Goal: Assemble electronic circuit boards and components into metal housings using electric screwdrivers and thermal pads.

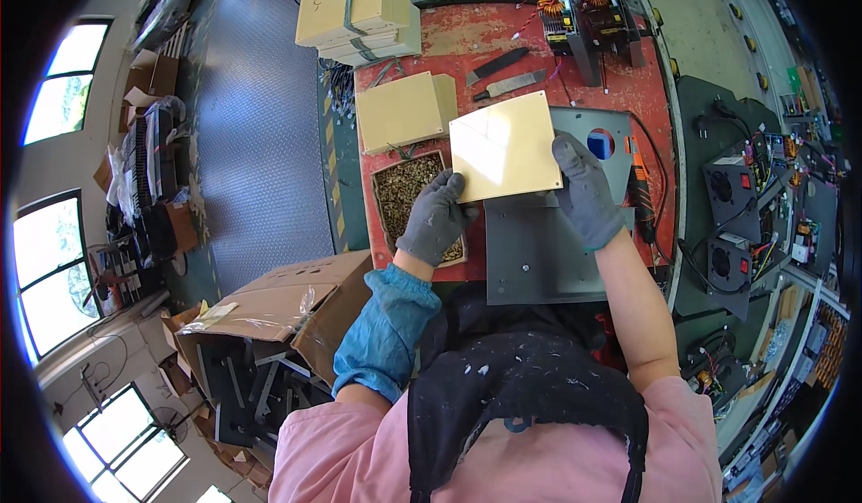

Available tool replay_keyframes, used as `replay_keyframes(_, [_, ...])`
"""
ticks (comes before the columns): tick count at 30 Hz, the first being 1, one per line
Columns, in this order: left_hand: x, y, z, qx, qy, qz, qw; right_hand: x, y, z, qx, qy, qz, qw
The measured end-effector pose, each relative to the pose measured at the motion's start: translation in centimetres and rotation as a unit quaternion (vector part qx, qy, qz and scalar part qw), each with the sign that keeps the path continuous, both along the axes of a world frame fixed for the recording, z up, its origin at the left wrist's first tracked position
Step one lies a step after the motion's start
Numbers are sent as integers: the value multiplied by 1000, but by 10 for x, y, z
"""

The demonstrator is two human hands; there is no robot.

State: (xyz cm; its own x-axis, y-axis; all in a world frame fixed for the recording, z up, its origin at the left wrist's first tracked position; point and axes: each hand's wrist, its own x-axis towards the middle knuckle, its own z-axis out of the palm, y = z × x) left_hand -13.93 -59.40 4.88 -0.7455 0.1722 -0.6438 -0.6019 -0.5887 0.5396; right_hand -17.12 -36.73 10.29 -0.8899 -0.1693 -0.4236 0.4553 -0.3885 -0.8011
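Note:
A flat, glossy cream-yellow board [503, 148] with small corner holes is held up between my gloved hands. My left hand [433, 219] pinches its lower left corner, thumb on the face. On the right edge, my right hand [588, 191] grips the board, thumb in front and fingers behind. Below it lies a dark grey bent metal panel [539, 247] with a round cutout at its far part. An open box of small brass-coloured fasteners [404, 193] sits beside my left hand. Beyond that box stands a stack of similar boards [400, 113].
More tied boards [359, 9] are piled at the far left of the red worktable [449, 32]. Two flat files [510, 85] lie beyond my hands. An orange-and-black power screwdriver [641, 193] rests at the right. Circuit assemblies [584, 18] stand at the back; a cardboard box [278, 301] is at left.

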Motion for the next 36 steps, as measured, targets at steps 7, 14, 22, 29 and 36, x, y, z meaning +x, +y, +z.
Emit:
replay_keyframes(7, [17, 12, -19, 109, -1, 40, 993, 0, 8, -32, -93, -19, -6, 995])
replay_keyframes(14, [48, -29, -7, -152, -34, 214, 964, -9, 46, -65, 337, 115, -72, 932])
replay_keyframes(22, [80, -46, -9, -146, -27, 210, 966, -21, 65, -79, 449, 40, -5, 893])
replay_keyframes(29, [89, -1, 12, -205, 15, 75, 976, 43, 34, -29, 504, 148, 7, 851])
replay_keyframes(36, [98, 42, 17, -589, 192, -373, 690, 115, 68, -52, 438, 70, 18, 896])
